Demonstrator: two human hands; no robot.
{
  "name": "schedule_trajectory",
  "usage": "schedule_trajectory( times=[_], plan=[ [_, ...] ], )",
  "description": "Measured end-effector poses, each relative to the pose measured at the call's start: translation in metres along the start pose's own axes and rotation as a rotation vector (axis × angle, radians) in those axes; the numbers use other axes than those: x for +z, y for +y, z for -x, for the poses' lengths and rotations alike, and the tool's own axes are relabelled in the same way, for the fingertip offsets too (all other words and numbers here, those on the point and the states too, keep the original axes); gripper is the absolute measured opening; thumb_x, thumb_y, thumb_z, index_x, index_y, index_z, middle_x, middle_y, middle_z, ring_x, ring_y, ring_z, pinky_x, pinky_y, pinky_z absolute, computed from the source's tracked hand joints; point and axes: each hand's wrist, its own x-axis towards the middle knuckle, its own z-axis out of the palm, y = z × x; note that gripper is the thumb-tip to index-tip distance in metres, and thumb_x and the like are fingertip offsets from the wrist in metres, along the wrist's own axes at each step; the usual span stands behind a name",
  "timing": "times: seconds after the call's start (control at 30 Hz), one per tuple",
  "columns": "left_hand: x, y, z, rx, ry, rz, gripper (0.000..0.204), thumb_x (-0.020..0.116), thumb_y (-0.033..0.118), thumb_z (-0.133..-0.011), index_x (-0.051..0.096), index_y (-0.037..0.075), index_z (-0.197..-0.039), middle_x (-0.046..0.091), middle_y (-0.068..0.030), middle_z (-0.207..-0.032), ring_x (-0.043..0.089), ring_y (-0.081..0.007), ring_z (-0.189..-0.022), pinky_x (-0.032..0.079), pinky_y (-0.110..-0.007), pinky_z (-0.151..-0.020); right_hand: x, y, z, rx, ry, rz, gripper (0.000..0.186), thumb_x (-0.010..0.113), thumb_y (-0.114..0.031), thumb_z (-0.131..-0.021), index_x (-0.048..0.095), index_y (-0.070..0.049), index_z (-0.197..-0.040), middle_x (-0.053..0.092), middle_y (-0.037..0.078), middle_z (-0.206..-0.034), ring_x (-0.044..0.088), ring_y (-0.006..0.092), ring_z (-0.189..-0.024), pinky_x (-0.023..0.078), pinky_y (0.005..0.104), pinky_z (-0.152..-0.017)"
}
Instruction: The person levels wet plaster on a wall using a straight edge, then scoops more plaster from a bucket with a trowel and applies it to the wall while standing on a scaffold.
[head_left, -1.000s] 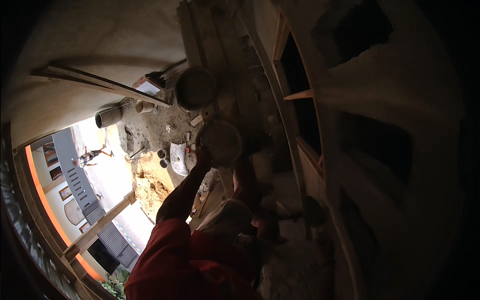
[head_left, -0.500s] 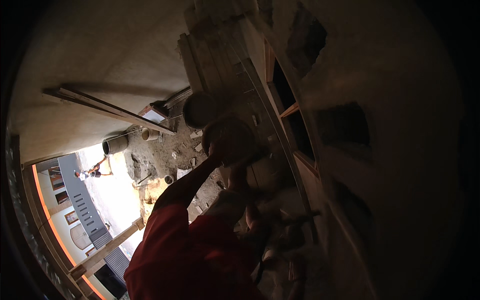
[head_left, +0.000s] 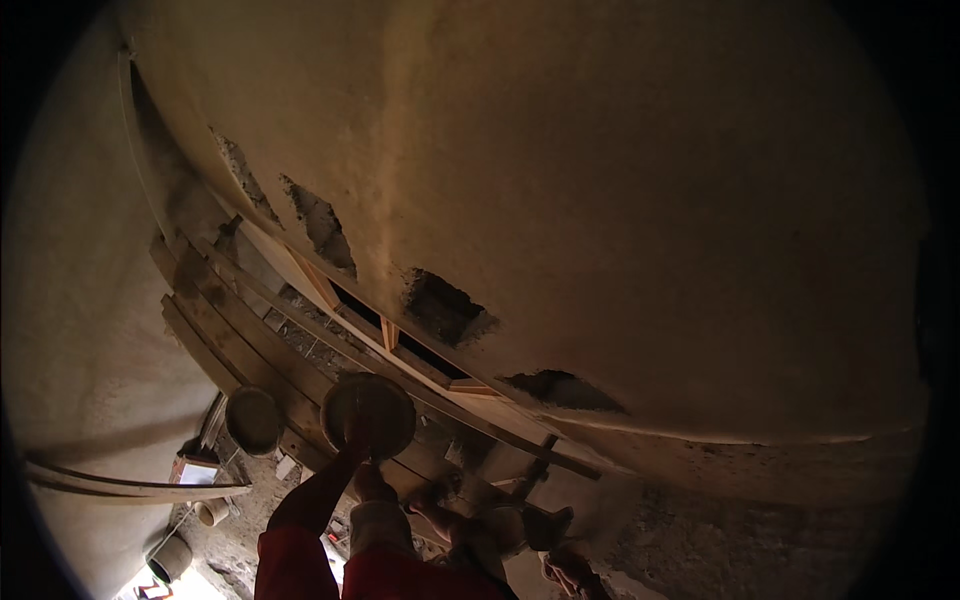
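Observation:
My left arm, in a red sleeve, reaches up from the lower centre into a round, shallow basin [head_left: 385,395] on the wooden planks. My left hand [head_left: 358,430] is at the basin's inside, with its fingers too dim to make out. A second round basin [head_left: 254,418] rests just left of it. Dim, overlapping limbs and dark objects fill the area below and right of the basin; I cannot tell which part is my right hand or what it holds.
A plastered wall [head_left: 650,200] with rough broken holes fills the upper right, above a wooden-framed opening [head_left: 389,334]. Long planks [head_left: 215,315] run diagonally. Timber strips [head_left: 140,488] lean at the left; a concrete pipe [head_left: 170,555] lies on the rubble floor below.
The view has swung round, so the holed wall fills much of it and the bright outdoor area has shrunk to the lower edge. My left hand stays at the same basin.

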Motion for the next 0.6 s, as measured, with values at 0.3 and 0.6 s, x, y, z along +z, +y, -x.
schedule_trajectory(
  times=[0.3,0.6],
  plan=[
    [-0.056,0.159,0.010,-0.433,-0.703,1.127,0.028,0.049,0.047,-0.093,0.051,0.023,-0.108,0.040,-0.0020,-0.060,0.040,-0.0168,-0.042,0.032,-0.032,-0.037,0.052,0.033,0.051,0.329,0.285,-0.249,0.036,0.065,-0.040,-0.086,0.068,-0.011,-0.107,0.067,0.006,-0.079,0.063,0.0156,-0.065,0.053,0.0321,-0.062],
    [-0.079,0.274,0.052,-0.419,-0.955,0.840,0.020,0.050,0.032,-0.095,0.045,0.014,-0.088,0.029,-0.0010,-0.053,0.032,-0.0148,-0.037,0.032,-0.033,-0.041,0.172,0.055,0.070,0.398,0.378,-0.645,0.041,0.064,-0.047,-0.083,0.068,-0.013,-0.106,0.066,0.005,-0.074,0.064,0.0165,-0.065,0.052,0.0348,-0.064]
  ],
)
